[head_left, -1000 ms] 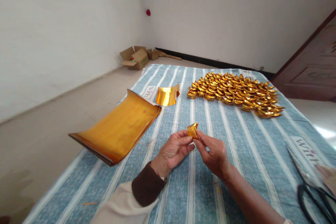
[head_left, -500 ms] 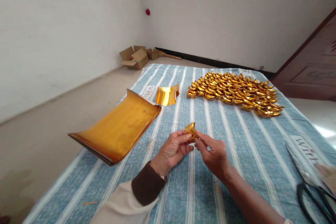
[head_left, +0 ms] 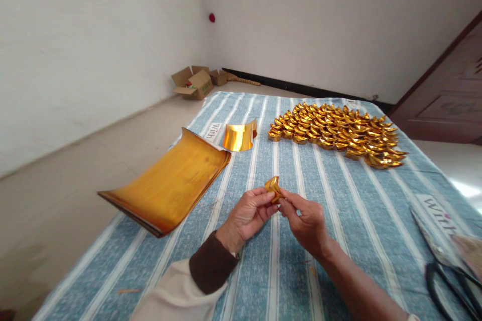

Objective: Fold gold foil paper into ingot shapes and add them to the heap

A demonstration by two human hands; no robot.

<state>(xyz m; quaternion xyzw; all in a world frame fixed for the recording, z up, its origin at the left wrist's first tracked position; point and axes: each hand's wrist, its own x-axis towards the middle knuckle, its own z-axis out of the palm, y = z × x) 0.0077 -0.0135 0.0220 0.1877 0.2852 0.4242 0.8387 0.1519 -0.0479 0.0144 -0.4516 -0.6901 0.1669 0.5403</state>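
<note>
A small folded gold paper ingot (head_left: 272,185) is held up between both hands, over the middle of the table. My left hand (head_left: 249,213) pinches its left side between thumb and fingers. My right hand (head_left: 306,219) grips its right end with fingertips, partly hiding it. Beyond the hands, to the right, lies a large cluster of finished-looking gold paper ingots (head_left: 331,133), set close together. A stack of gold paper sheets (head_left: 169,180), curled at the edges, lies to the left. A single curled piece of shiny gold paper (head_left: 239,137) stands behind it.
A blue and white striped cloth (head_left: 256,271) covers the table. Black-handled scissors (head_left: 439,256) lie at the right edge. An open cardboard box (head_left: 198,84) sits on the floor past the far left corner, and a reddish door (head_left: 448,90) is at the right.
Both hands stay in nearly the same place. The paper ingot has turned slightly in my fingers, and my left fingers have drawn in a little beneath it.
</note>
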